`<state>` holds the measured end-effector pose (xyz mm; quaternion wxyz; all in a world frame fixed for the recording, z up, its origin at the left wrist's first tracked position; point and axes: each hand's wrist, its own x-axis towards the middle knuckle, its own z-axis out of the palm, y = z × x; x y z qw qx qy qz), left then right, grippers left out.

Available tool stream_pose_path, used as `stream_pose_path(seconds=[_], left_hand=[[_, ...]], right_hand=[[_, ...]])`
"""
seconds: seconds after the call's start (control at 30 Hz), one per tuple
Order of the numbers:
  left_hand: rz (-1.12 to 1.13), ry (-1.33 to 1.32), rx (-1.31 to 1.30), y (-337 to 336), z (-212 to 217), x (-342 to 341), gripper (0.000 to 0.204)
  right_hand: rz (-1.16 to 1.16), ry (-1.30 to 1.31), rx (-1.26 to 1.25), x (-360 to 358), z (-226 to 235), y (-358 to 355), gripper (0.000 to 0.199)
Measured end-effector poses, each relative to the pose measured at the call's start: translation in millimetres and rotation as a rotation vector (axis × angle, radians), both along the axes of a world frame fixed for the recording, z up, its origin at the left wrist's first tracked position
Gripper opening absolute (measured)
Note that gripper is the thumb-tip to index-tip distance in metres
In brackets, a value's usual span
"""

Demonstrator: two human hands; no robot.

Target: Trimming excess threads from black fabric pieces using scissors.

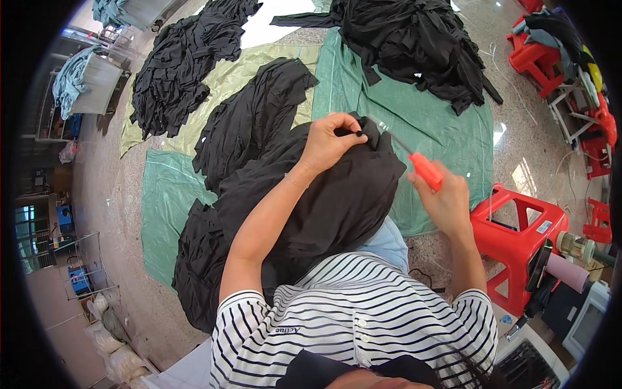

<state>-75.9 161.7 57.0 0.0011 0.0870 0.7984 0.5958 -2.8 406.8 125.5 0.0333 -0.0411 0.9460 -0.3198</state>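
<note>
My left hand (329, 144) pinches a bit of black cloth between thumb and fingertips, at the top of the dark garment (343, 201) spread over my lap. To its right, my right hand (448, 201) is wrapped round a red-handled tool (426, 170) with a thin metal shaft. The shaft points up and left toward the pinched cloth. Its tip is blurred, so its exact kind cannot be told, nor whether it touches the fabric.
Black garment heaps (188, 65) lie ahead on an olive sheet (298, 52) and on a green tarp (453, 149). A red plastic stool (518, 220) stands close on my right. More red stools (534, 58) and a cloth-draped chair are farther right. Pale blue cloth (71, 81) hangs at the far left.
</note>
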Motion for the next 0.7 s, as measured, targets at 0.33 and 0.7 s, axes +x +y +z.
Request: stream_pose_path(seconds=[0.33,0.7], left_hand=[[0.079,-0.111,1.257,-47.1,53.6,55.4,0.065],[-0.834,-0.292,0.333,-32.5,35.9,209.6,0.060]], right_hand=[[-0.411,0.166,-0.396,19.2,-16.2,55.8,0.032],[-0.185,-0.022,-0.400,26.3,-69.4,42.1,0.036]])
